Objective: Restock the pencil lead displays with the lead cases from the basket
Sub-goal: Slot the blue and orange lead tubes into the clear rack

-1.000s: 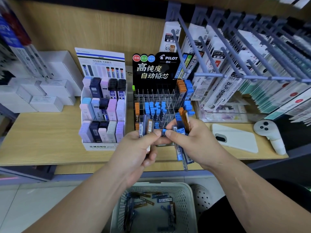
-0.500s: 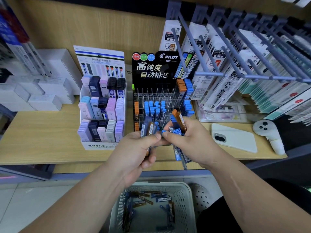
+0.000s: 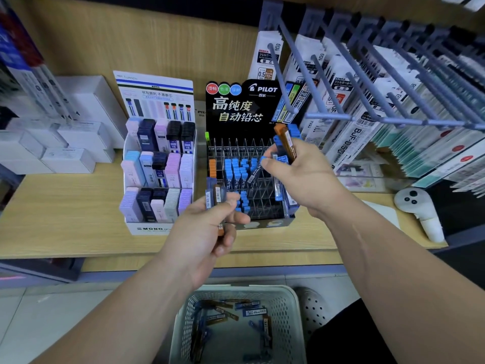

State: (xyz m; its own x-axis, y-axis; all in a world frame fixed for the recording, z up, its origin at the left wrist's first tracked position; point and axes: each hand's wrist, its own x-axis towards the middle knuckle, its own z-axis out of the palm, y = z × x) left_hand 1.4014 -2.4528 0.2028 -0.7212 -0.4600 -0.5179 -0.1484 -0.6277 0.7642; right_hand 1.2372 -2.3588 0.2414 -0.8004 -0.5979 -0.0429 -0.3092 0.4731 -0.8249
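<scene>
Now both hands hold lead cases above the display.

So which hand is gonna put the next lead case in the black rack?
Probably the right hand: it is over the slots of the black rack, pinching a blue-capped case tilted down toward them. The left hand grips spare cases lower, in front of the rack.

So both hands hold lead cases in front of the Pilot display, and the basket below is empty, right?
No: the basket is not empty; the head view shows several lead cases lying in it. The left hand and right hand do hold some in front of the Pilot display.
</scene>
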